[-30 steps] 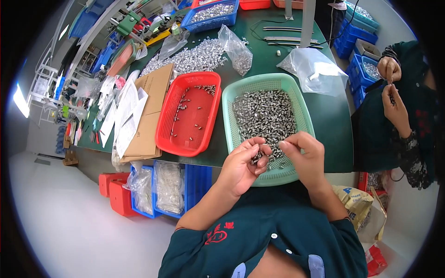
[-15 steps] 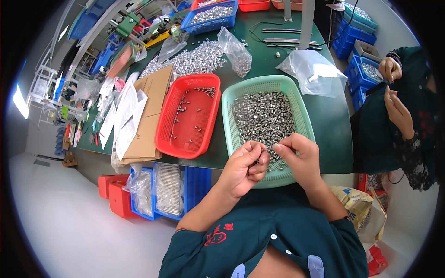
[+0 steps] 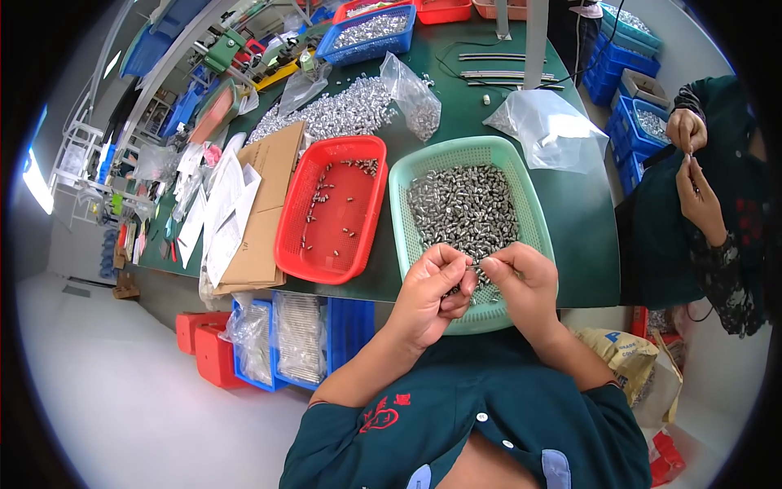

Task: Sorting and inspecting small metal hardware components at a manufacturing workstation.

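Note:
Both my hands meet over the near end of a mint-green plastic basket (image 3: 538, 220), which holds a heap of small, dark-silver metal parts (image 3: 463, 200). My left hand (image 3: 436, 289) is closed, its thumb and forefinger pinching a small metal part (image 3: 475, 265). From the other side, my right hand (image 3: 524, 285) pinches at the same part with thumb and forefinger. The fingers hide most of it, so its exact kind cannot be made out. Left of this basket stands a red plastic basket (image 3: 338, 220) with a scattering of similar metal parts inside.
Behind lie a pile of shiny silver pieces (image 3: 342, 106), a clear bag of parts (image 3: 415, 98) and another plastic bag (image 3: 554, 130). Cardboard (image 3: 265, 187) and papers flank the red basket. A metal post (image 3: 535, 49) rises from the green table. At right, a co-worker's hands (image 3: 692, 163) hold something small.
My hands stay over the basket, fingertips shifting slightly around the small part. The co-worker's hands have come together. The whole view has tilted a little.

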